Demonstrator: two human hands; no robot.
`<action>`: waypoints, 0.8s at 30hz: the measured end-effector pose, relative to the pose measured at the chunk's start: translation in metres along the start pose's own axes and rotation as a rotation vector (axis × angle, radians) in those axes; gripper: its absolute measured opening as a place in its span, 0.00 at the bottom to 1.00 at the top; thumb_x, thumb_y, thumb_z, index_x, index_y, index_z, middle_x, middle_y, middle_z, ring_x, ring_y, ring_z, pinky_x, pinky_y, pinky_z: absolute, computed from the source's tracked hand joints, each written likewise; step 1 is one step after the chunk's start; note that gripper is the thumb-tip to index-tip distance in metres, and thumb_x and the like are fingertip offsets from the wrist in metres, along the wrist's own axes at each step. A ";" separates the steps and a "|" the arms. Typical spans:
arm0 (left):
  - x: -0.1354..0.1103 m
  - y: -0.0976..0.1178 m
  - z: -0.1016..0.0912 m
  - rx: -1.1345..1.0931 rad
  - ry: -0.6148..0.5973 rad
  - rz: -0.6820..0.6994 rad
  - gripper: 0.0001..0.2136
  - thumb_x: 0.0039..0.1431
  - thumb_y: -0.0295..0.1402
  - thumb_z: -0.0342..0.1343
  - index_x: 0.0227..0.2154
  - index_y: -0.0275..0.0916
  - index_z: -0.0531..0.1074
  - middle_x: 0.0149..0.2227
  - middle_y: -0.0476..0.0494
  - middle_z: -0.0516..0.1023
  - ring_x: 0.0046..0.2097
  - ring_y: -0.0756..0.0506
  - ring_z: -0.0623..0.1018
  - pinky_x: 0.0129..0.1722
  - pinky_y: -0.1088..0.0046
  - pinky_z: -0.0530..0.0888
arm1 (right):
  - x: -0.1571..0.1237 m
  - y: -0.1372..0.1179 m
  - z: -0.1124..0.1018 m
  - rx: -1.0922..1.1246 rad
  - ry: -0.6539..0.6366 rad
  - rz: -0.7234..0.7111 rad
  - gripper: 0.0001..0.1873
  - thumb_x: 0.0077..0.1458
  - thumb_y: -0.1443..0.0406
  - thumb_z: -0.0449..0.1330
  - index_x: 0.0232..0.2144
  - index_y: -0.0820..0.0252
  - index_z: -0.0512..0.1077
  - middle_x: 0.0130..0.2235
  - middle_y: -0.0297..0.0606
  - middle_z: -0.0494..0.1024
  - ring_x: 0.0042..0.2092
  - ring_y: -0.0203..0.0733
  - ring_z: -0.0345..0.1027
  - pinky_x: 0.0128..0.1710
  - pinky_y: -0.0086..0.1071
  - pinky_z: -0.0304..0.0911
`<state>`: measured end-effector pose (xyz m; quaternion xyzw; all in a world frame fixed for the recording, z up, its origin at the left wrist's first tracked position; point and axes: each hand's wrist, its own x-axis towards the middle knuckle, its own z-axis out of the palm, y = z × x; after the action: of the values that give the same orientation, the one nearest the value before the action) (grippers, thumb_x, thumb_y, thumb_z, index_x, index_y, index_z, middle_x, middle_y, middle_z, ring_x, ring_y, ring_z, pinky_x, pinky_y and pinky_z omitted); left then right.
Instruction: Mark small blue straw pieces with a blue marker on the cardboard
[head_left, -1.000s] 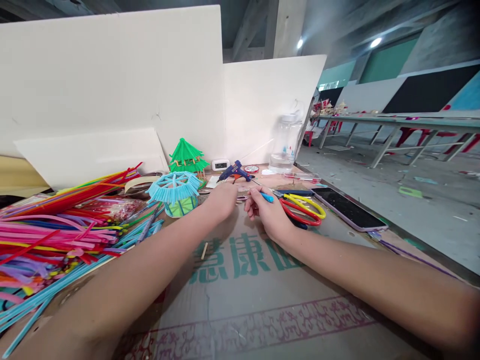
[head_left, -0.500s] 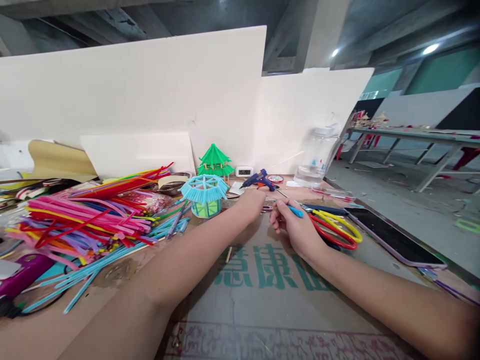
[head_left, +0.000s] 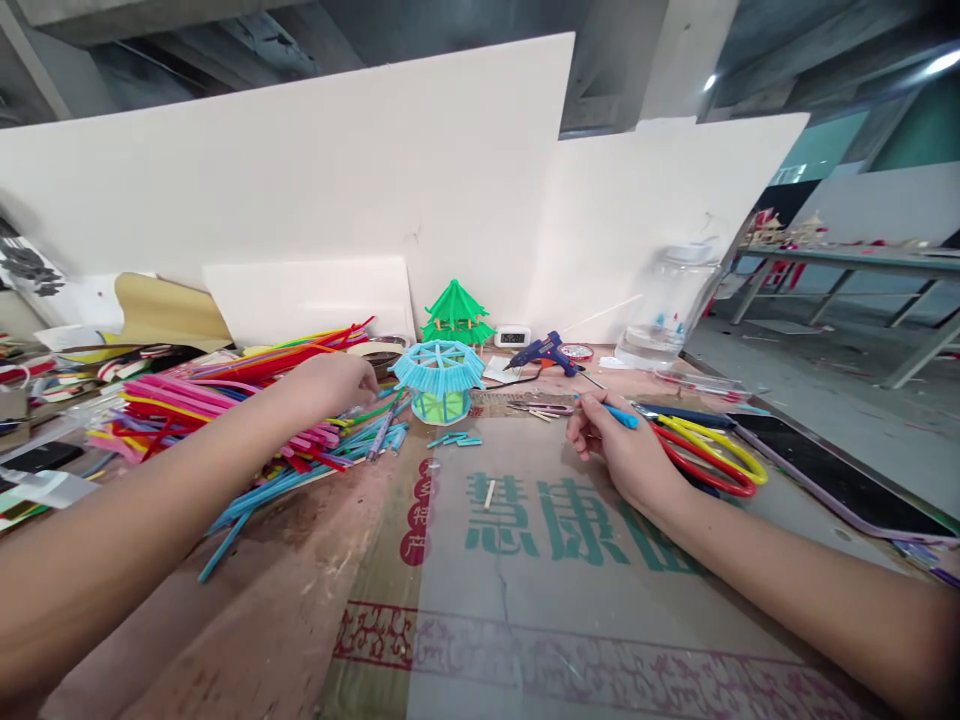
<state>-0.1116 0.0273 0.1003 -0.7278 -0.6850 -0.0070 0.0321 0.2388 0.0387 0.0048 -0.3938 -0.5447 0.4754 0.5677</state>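
Note:
My left hand reaches over the heap of coloured pipe cleaners at the left, fingers curled down onto the strands; what it grips is hidden. My right hand rests on the cardboard sheet with its fingers closed on a short blue stick. Between the hands stands a small blue pavilion model with a green base. Several short blue cut pieces lie just in front of it.
A green pavilion model, a small clock and a blue glue gun stand at the back. Red and yellow scissors and a phone lie to the right, with a clear plastic jar behind. White boards wall the back.
My left hand has left the spot beside my right hand and swung left to the pipe cleaner heap. The view has turned left. My right hand keeps the blue stick.

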 end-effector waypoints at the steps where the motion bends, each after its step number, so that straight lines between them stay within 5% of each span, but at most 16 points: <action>1: 0.014 -0.007 0.006 0.010 -0.022 -0.017 0.08 0.61 0.36 0.58 0.38 0.40 0.80 0.36 0.44 0.81 0.40 0.40 0.80 0.41 0.65 0.75 | 0.000 0.000 0.000 -0.003 -0.006 0.003 0.18 0.55 0.50 0.64 0.31 0.56 0.66 0.22 0.30 0.73 0.22 0.34 0.62 0.20 0.26 0.58; 4: 0.044 -0.011 0.028 0.012 -0.062 -0.035 0.16 0.66 0.39 0.56 0.52 0.37 0.71 0.52 0.40 0.74 0.49 0.41 0.77 0.47 0.58 0.77 | 0.000 0.000 0.000 -0.021 -0.021 0.027 0.17 0.55 0.50 0.64 0.31 0.56 0.67 0.23 0.31 0.73 0.23 0.34 0.62 0.20 0.26 0.59; 9: 0.056 -0.002 0.054 0.000 -0.064 -0.063 0.17 0.66 0.38 0.56 0.54 0.36 0.69 0.53 0.38 0.73 0.50 0.41 0.76 0.48 0.56 0.77 | 0.001 0.003 -0.004 -0.036 -0.043 0.063 0.16 0.56 0.51 0.63 0.31 0.56 0.67 0.23 0.32 0.73 0.22 0.34 0.61 0.19 0.26 0.58; 18: 0.042 0.012 0.039 -0.009 -0.377 -0.108 0.16 0.66 0.38 0.56 0.53 0.36 0.70 0.53 0.39 0.74 0.50 0.40 0.77 0.48 0.57 0.77 | -0.001 0.003 -0.002 -0.072 -0.061 0.049 0.16 0.58 0.50 0.62 0.30 0.54 0.67 0.24 0.32 0.74 0.23 0.36 0.62 0.20 0.28 0.58; 24: 0.061 0.005 0.033 0.051 -0.219 -0.142 0.16 0.66 0.38 0.56 0.53 0.37 0.70 0.53 0.39 0.73 0.50 0.40 0.76 0.48 0.57 0.77 | -0.001 0.004 0.000 -0.091 -0.098 0.049 0.16 0.59 0.51 0.61 0.30 0.55 0.65 0.24 0.32 0.74 0.23 0.35 0.62 0.19 0.26 0.58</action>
<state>-0.1042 0.0891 0.0706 -0.6729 -0.7341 0.0876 -0.0248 0.2384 0.0389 0.0008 -0.4088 -0.5832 0.4826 0.5098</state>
